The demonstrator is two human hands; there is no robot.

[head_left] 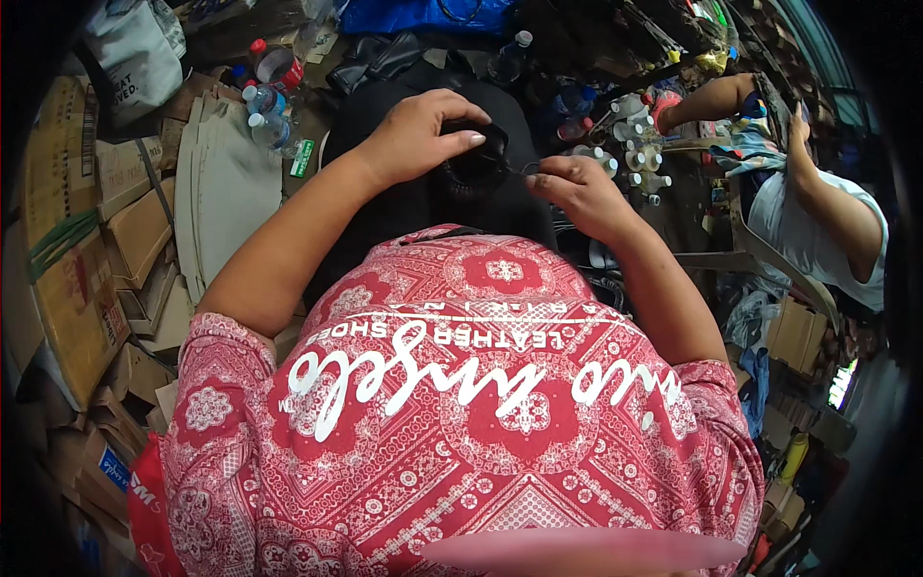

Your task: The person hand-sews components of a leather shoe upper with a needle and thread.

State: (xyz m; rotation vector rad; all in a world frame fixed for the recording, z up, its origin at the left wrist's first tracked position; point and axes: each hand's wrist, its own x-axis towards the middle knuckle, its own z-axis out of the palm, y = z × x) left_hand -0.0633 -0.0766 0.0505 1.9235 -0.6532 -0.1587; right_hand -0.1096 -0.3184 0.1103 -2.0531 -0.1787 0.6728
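On my lap, over black cloth, rests a small black item (471, 175) with a rounded, ridged edge; it looks like a shoe, but its darkness hides the exact kind. My left hand (423, 135) curves over its top from the left, thumb and fingers closed on it. To its right, my right hand (580, 195) is in a pinch, holding a thin dark strand or wire (528, 168) that runs toward the black item. Whether the strand is thread or a tool tip cannot be made out.
Flattened cardboard (231, 192) and brown boxes (135, 231) stack up at left. Plastic bottles (269, 125) stand beside them, with several more bottles (639, 144) at right. Black shoe-like pieces (380, 60) lie ahead. Another person (817, 216) sits at right near a wooden frame (760, 250).
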